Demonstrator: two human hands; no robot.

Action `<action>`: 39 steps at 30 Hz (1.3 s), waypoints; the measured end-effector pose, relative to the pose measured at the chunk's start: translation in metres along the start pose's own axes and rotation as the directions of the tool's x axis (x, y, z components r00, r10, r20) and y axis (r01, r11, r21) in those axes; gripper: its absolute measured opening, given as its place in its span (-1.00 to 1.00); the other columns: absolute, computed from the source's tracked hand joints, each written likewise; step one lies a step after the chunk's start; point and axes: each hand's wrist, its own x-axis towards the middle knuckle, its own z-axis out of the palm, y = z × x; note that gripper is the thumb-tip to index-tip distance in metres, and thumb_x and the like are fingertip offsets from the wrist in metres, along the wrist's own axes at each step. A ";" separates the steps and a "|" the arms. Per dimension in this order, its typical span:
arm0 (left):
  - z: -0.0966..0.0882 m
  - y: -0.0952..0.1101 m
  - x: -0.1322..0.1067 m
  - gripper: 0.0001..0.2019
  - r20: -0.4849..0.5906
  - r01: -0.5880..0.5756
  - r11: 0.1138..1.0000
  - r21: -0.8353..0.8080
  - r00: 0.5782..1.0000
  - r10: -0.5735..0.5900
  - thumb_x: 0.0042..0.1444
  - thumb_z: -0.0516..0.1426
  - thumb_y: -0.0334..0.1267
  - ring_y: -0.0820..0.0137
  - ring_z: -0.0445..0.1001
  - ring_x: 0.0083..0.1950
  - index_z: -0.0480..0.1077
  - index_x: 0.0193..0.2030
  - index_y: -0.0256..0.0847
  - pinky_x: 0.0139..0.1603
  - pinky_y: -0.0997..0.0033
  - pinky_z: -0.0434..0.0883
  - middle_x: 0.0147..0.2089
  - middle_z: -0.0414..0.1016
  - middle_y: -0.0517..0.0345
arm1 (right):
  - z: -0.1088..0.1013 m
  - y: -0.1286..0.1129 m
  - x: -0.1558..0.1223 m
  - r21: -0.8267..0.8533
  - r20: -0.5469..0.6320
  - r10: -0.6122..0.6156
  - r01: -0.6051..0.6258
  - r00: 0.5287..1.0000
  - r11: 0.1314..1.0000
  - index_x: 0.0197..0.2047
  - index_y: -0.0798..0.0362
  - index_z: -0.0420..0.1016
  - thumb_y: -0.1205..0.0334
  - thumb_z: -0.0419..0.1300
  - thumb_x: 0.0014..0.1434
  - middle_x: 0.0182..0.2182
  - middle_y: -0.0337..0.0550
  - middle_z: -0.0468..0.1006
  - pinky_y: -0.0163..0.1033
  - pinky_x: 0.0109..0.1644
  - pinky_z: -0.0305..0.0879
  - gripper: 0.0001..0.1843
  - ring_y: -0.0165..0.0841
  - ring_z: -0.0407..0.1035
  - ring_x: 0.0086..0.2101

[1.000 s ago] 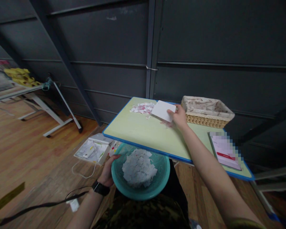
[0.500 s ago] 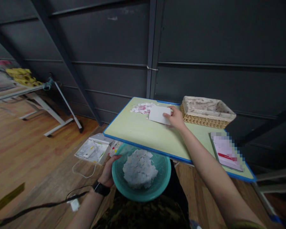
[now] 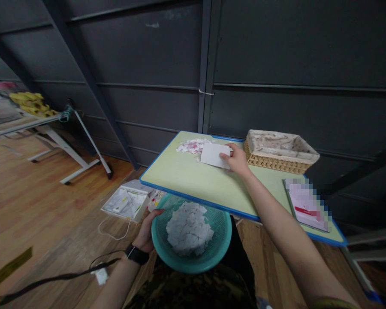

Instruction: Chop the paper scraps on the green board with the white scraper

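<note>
My left hand [image 3: 147, 229] grips the rim of a green plastic basket [image 3: 223, 246], thumb over the edge. Torn white paper scraps [image 3: 189, 227] are heaped inside it, and the basket sits at my lap, partly below the table edge. Over the table, my right hand [image 3: 236, 159] pinches a white card [image 3: 214, 154] by its right end, thumb on top. The card's left end is beside a pile of white and pink paper scraps [image 3: 193, 146] and covers part of it.
The pale green table [image 3: 170, 171] has a blue edge. A wicker basket with a cloth liner [image 3: 279, 161] stands at its back right. Nearer lies a clipboard with paper and a red pen [image 3: 309, 211]. An open white box [image 3: 125, 204] and a cable [image 3: 61, 274] are at left.
Almost nothing differs. The whole view has shifted very slightly, while both hands keep their holds on the basket and the card.
</note>
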 end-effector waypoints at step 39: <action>-0.002 -0.002 0.001 -0.90 0.028 0.000 0.999 0.034 1.000 -0.001 0.11 0.14 -0.38 0.26 0.55 -0.58 0.50 -0.32 -0.30 -0.47 0.33 0.47 -0.53 0.64 0.02 | -0.007 -0.005 0.001 -0.101 -0.079 -0.091 0.083 0.993 0.991 -0.09 0.10 0.49 0.12 0.19 -0.05 -0.42 -0.11 0.59 -0.13 -0.28 0.35 -0.57 -0.21 0.45 -0.41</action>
